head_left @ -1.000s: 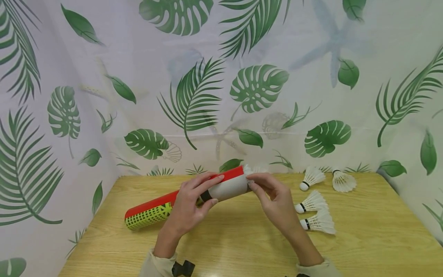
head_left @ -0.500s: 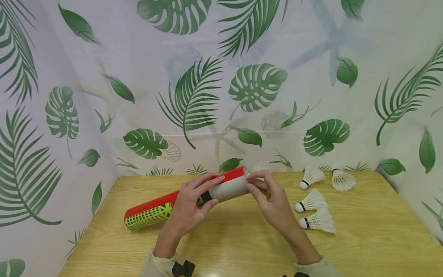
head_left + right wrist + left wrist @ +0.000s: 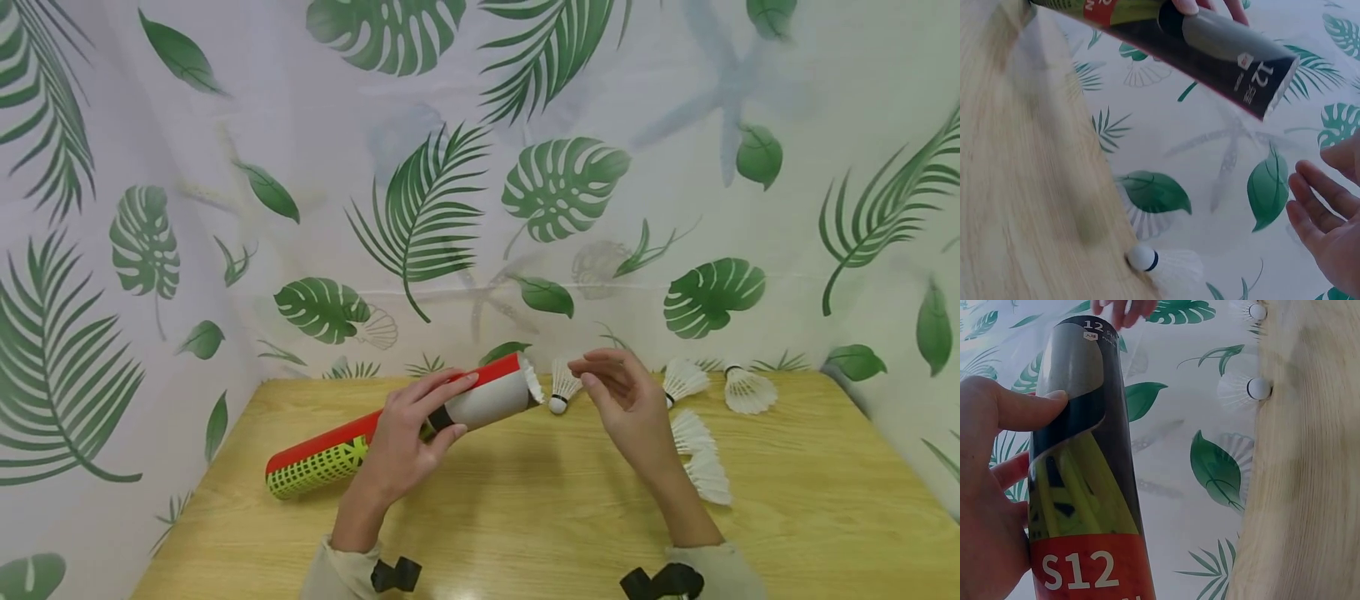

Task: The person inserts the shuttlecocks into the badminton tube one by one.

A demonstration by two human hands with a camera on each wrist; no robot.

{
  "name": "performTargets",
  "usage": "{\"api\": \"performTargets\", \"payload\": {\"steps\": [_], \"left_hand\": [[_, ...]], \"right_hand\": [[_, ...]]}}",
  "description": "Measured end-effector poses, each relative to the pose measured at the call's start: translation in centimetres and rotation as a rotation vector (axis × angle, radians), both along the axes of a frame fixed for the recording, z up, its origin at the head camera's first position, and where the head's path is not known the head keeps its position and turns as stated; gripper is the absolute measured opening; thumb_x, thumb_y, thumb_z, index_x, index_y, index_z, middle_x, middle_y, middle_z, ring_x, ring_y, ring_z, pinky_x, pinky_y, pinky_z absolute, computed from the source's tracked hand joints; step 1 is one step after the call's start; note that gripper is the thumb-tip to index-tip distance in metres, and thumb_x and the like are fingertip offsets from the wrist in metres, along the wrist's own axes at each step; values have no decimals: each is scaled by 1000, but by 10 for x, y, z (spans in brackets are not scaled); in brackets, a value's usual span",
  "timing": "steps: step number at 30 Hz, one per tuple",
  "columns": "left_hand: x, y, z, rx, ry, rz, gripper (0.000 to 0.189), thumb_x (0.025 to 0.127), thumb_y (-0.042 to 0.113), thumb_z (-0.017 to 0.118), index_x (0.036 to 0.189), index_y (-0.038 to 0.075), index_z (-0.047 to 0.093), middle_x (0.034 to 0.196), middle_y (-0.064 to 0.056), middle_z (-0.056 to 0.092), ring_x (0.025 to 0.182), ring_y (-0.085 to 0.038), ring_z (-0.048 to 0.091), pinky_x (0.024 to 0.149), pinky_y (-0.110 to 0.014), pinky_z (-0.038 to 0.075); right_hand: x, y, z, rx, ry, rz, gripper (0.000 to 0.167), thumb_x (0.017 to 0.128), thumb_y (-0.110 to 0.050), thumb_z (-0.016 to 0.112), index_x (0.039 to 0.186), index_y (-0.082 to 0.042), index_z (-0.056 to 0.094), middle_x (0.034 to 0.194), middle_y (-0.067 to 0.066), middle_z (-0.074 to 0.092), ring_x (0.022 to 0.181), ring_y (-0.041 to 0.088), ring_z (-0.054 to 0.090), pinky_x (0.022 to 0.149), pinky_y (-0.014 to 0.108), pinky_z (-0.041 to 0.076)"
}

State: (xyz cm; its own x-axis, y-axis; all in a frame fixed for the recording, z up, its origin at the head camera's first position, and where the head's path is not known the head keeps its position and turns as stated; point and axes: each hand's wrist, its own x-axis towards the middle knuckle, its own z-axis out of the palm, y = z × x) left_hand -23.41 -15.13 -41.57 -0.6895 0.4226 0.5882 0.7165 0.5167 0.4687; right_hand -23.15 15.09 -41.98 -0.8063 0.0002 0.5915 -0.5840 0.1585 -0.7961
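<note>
My left hand (image 3: 408, 437) grips a shuttlecock tube (image 3: 491, 400), coloured red, grey, black and yellow-green. The tube slants, its mouth raised to the right and its other end low at the left. White feather tips (image 3: 534, 382) show at the mouth. In the left wrist view, the thumb lies across the front of the tube (image 3: 1079, 444). Right of the mouth, my right hand (image 3: 633, 417) is in the air with relaxed, slightly bent fingers and nothing in them. Behind that hand a shuttlecock (image 3: 561, 392) lies on the table, partly covered by the fingers in the head view.
Several more shuttlecocks lie at the right of the wooden table (image 3: 525, 517): one (image 3: 686, 382) near the back edge, another (image 3: 750, 390) beside it, and a close pair (image 3: 705, 475) partly behind my right forearm. A leaf-patterned cloth (image 3: 450, 208) hangs behind the table.
My right hand has left the tube's mouth and moved right, its fingers loosening. The shuttlecock behind shows more fully. The tube's mouth has turned slightly, showing the feather tips; the left hand keeps its grip.
</note>
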Motion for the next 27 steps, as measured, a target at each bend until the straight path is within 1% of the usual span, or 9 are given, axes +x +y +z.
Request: {"api": "performTargets", "payload": {"steps": [3,5,8,10,14,17,21,23,27], "left_hand": [[0,-1,1,8,-3,4,62,89,14,80,146,29,60,145,1,56,131,-23,54,99,-59,39],[0,-2,2,15,-3,7,63,89,13,80,146,29,60,145,1,56,130,-23,55,99,-59,39],[1,-3,2,23,-2,10,63,89,13,80,146,29,60,145,1,56,130,-23,55,99,-59,39],[1,-4,3,25,-1,8,63,89,12,79,146,29,60,146,1,56,130,-23,55,99,-59,39],[1,-5,3,23,0,7,63,88,12,80,146,29,60,145,1,56,129,-24,56,100,-61,38],[0,-6,2,22,0,8,63,88,12,81,145,29,61,144,1,57,129,-24,56,100,-62,38],[1,-5,2,22,-4,7,62,88,12,80,145,29,61,144,2,57,129,-23,55,102,-61,38],[1,-5,1,23,-6,9,62,88,12,80,144,30,61,144,2,57,129,-22,55,102,-61,39],[-1,-5,2,14,-9,17,63,88,13,80,144,32,61,144,4,57,130,-20,54,103,-60,39]], "right_hand": [[-5,5,-4,48,-16,-61,26,98,2,64,124,3,63,119,16,70,113,23,66,96,25,51],[-11,7,-9,103,-29,-104,27,98,2,66,125,1,63,121,15,68,116,28,65,98,32,52],[-25,12,-18,180,-59,-148,29,97,0,67,125,-1,64,123,14,67,118,33,63,98,45,51],[-36,14,-24,208,-93,-155,29,97,0,67,126,-2,64,124,16,66,119,35,62,98,52,50],[-56,15,-36,255,-181,-168,29,96,0,67,125,-2,64,126,19,65,124,39,59,100,57,48],[-68,17,-44,364,-206,-190,31,95,0,67,126,-2,63,130,20,64,127,42,56,101,60,45],[-80,23,-52,509,-220,-175,36,95,0,66,130,-2,60,134,23,61,129,46,52,102,62,42],[-84,25,-55,543,-242,-147,38,95,0,65,132,-1,58,137,25,58,130,48,49,103,64,41],[-89,26,-61,576,-269,-104,43,94,0,64,136,-1,53,141,27,53,133,49,46,104,65,40]]}}
